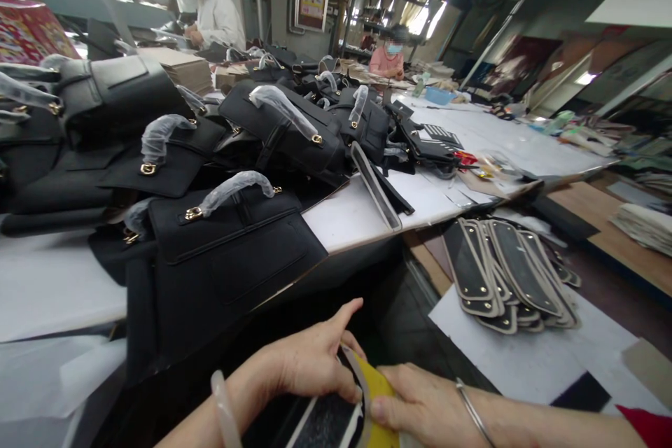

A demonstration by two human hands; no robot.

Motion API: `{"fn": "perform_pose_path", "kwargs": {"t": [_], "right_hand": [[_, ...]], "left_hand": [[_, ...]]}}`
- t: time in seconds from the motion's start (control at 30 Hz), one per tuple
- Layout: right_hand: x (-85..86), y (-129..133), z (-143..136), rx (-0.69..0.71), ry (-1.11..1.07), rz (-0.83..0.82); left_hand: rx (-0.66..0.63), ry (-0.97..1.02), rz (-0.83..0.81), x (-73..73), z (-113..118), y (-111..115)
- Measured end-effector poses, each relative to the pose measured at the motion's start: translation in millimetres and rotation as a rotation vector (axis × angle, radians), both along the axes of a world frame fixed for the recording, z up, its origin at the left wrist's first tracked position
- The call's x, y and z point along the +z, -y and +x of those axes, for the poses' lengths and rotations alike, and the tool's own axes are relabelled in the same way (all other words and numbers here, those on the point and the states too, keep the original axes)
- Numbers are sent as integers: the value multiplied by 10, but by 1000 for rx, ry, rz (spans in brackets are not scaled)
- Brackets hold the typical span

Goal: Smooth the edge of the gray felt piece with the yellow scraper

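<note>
My left hand reaches in low from the left, thumb raised, fingers curled over the flat black panel with pale edging at the bottom of view. My right hand comes palm-down from the right, pinching its yellow-backed edge.

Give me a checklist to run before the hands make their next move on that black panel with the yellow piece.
1. Left hand grips the black oval panel with pale edging: ok.
2. Right hand pinches the yellow sheet piece: ok.
3. Panel fully in view: not ok, cut off by the frame's bottom edge.
4. Yellow piece aligned with panel edge: cannot tell.
5. Stack of matching black oval panels lying to the right: ok.
6. Black leather handbag with wrapped handle apart from both hands: ok.
</note>
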State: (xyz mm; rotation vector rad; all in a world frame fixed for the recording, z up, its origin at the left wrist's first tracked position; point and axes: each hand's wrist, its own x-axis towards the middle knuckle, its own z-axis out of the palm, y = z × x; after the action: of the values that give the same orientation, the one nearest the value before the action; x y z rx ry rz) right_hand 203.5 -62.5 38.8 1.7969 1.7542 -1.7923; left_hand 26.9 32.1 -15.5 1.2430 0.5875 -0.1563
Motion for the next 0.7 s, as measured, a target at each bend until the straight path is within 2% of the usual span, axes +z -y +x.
{"fn": "perform_pose_path", "kwargs": {"t": [0.23,0.43,0.6,0.7], "right_hand": [[11,-16,-13,22,70,-17],[24,4,-13,-52,79,-91],[-92,48,27,-146,15,-205],[-221,127,-20,-181,-98,-111]], "left_hand": [[120,60,-28,2,-21,40],[206,76,-72,49,-28,91],[322,110,-147,71,-4,148],[372,147,-167,59,28,171]]}}
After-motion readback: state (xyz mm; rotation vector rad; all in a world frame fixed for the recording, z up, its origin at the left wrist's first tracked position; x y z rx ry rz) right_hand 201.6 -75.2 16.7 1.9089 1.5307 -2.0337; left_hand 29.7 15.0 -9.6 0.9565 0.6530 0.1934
